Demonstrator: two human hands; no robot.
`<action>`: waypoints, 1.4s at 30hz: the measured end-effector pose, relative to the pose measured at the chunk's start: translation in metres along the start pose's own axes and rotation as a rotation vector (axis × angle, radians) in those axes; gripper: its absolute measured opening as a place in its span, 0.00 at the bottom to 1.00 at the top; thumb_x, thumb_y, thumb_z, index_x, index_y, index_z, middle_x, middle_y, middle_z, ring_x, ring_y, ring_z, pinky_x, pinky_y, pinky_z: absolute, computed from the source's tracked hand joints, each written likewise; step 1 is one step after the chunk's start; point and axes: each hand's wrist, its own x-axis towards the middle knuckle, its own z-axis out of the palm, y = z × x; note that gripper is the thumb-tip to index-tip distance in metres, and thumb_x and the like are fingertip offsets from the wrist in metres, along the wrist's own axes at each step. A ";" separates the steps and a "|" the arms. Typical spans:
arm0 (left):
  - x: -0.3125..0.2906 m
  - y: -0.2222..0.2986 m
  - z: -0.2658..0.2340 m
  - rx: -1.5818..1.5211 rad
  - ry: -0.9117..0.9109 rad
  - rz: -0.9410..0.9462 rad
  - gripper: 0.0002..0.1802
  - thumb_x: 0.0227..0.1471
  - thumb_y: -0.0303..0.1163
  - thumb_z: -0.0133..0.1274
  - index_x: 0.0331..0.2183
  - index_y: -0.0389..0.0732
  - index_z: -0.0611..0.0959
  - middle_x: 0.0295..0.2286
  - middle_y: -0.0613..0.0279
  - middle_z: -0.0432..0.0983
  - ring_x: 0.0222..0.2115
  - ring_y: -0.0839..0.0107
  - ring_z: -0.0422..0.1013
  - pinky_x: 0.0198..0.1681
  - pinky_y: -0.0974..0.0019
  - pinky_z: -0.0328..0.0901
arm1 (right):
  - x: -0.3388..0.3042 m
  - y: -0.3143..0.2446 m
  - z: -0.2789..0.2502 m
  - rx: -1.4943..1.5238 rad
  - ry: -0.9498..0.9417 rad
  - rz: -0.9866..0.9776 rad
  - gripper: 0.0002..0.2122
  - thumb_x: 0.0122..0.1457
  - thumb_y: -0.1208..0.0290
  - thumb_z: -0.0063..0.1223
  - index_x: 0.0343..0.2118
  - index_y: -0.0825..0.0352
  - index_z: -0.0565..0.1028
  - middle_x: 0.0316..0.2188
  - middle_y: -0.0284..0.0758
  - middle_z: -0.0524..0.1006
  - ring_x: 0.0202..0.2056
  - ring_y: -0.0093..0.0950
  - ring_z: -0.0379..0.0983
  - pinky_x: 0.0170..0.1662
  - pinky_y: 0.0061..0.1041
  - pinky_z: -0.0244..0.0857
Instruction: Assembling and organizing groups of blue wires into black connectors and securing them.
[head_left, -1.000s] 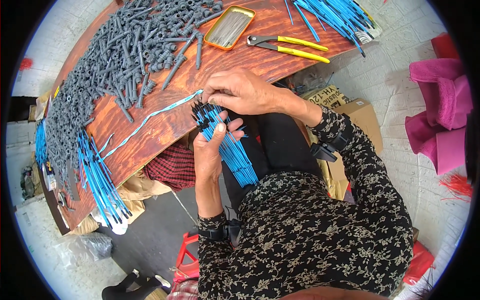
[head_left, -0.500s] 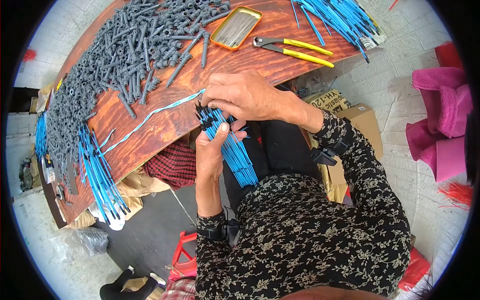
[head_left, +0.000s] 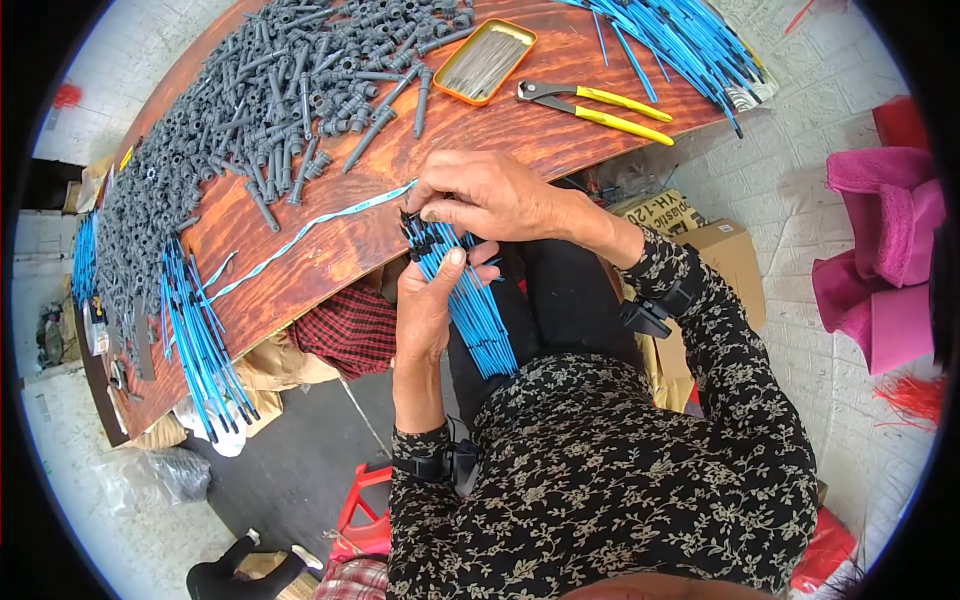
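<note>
Slightly shifted since half a second before was the view, both hands staying at the bundle.
Bold black print marked a yellowish package [head_left: 655,214] beyond the worktop's [head_left: 330,258] front edge; marks on the twisted blue strip [head_left: 345,211] were too small to read. The bundle [head_left: 482,325] of thin blue rods, black-tipped and black-banded, slanted over the lap just off that edge, tips toward it. The left hand [head_left: 428,297] gripped it, thumb across; the right hand's [head_left: 490,195] fingers bunched at the tips, their hold impossible to tell.
</note>
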 end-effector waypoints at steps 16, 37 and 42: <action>-0.002 0.003 0.000 -0.005 -0.008 -0.022 0.18 0.59 0.34 0.55 0.48 0.34 0.76 0.39 0.45 0.80 0.34 0.63 0.79 0.37 0.64 0.76 | 0.000 -0.001 0.004 -0.001 -0.006 -0.009 0.05 0.56 0.74 0.55 0.35 0.67 0.76 0.31 0.36 0.74 0.35 0.35 0.75 0.38 0.32 0.68; 0.000 -0.001 -0.003 0.022 -0.017 -0.018 0.16 0.59 0.35 0.54 0.42 0.32 0.79 0.33 0.53 0.81 0.33 0.62 0.80 0.36 0.64 0.76 | 0.004 -0.012 0.019 -0.111 0.057 -0.082 0.06 0.55 0.73 0.55 0.36 0.63 0.75 0.30 0.34 0.72 0.31 0.36 0.75 0.30 0.33 0.69; 0.001 -0.005 -0.001 0.071 0.004 0.027 0.14 0.59 0.32 0.54 0.43 0.32 0.79 0.34 0.50 0.81 0.33 0.62 0.80 0.37 0.64 0.75 | 0.003 -0.014 0.010 -0.164 0.023 -0.108 0.08 0.56 0.69 0.55 0.38 0.64 0.75 0.31 0.36 0.73 0.32 0.34 0.76 0.30 0.31 0.69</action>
